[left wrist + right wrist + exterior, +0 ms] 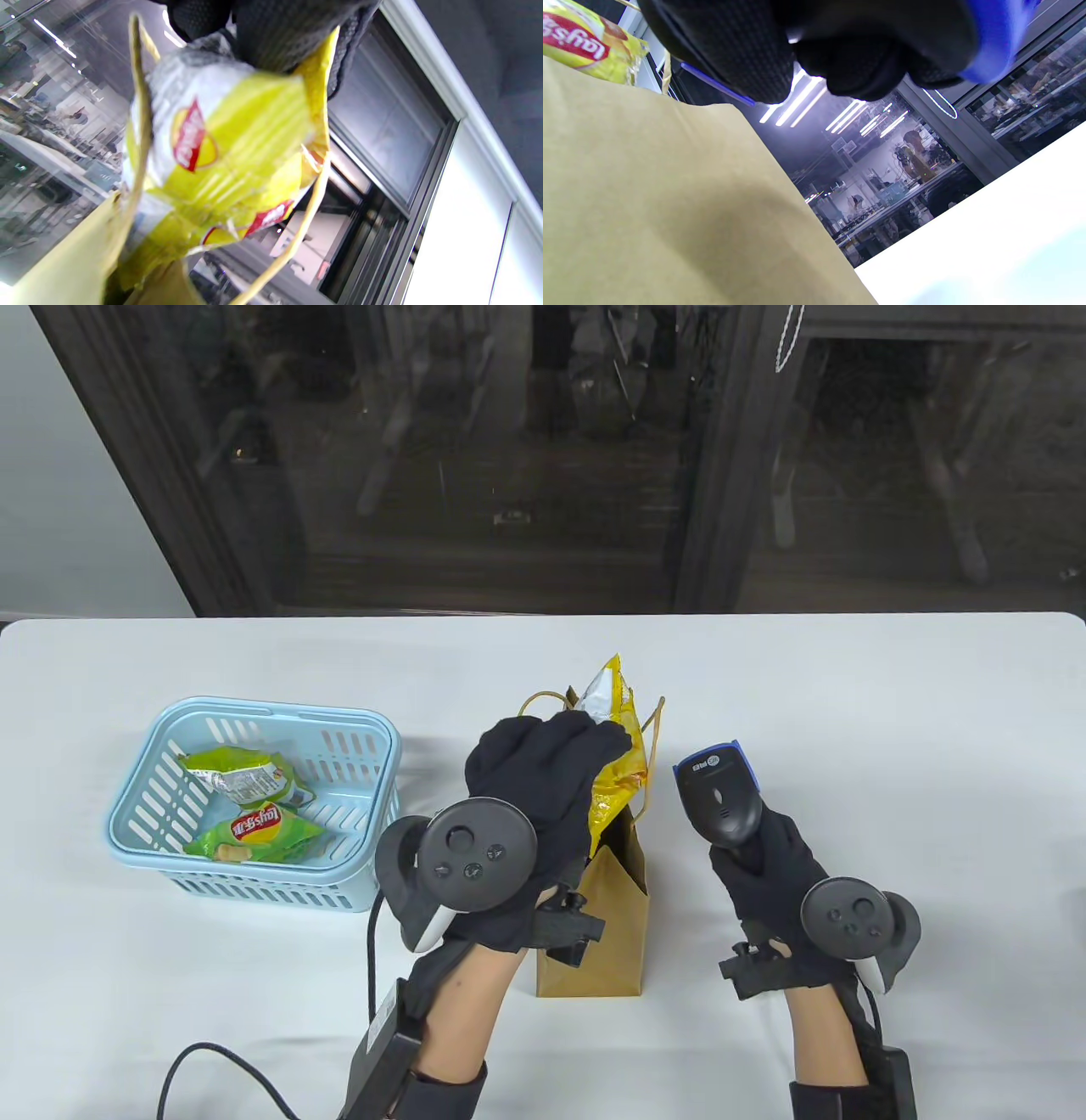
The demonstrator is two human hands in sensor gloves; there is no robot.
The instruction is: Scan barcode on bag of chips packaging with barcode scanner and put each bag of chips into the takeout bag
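Table (848,687): white; we work at its near half.
Basket (356,746): light blue, at our left, holding two green chip bags (254,831).
Takeout bag (607,916): brown paper, upright at centre.
Yellow chip bag (618,763): halfway into the takeout bag's mouth.
Left hand (543,780): we grip the yellow chip bag's top.
Right hand (768,869): right of the takeout bag, we clasp the barcode scanner (721,797).

Blue basket, white table, dark glass behind

A light blue slotted basket (254,802) sits on the left of the white table (891,746); beyond the table's far edge stands a dark glass-fronted wall (543,458) showing dim reflections.
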